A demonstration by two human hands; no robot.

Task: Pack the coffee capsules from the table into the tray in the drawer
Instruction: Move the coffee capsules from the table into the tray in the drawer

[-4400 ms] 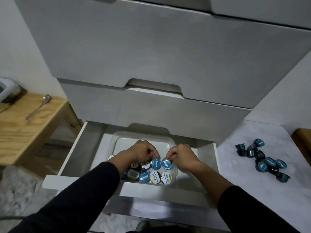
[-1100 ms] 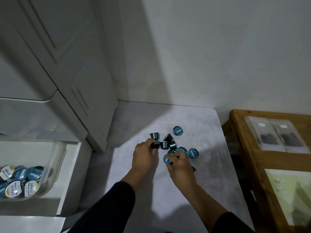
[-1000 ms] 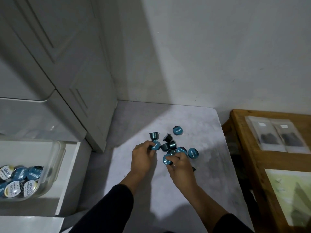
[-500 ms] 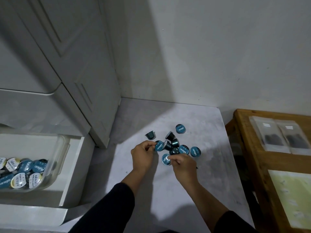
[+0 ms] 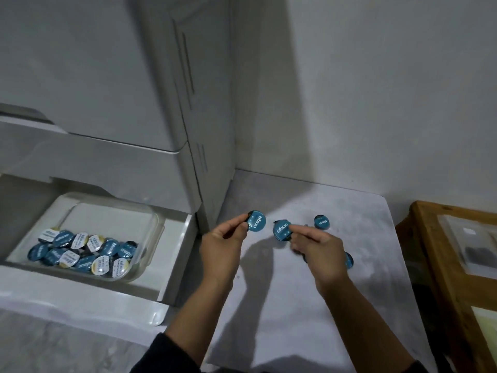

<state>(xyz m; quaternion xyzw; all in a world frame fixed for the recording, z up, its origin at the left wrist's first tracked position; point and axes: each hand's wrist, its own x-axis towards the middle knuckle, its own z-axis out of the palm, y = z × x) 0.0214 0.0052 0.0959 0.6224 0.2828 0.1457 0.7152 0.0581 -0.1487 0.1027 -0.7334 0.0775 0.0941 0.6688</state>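
Observation:
My left hand pinches a blue-lidded coffee capsule above the grey marbled table. My right hand holds a second blue capsule just to its right. Two more capsules stay on the table: one behind my right hand, one partly hidden by it. At the left, the open white drawer holds a clear plastic tray with several blue and white-lidded capsules along its near side.
A white drawer cabinet stands above the open drawer. A white wall rises behind the table. At the right edge is a wooden table with clear packets on it.
Both hands have lifted a capsule each off the pile and moved left toward the drawer. My view has swung left, so more of the tray shows.

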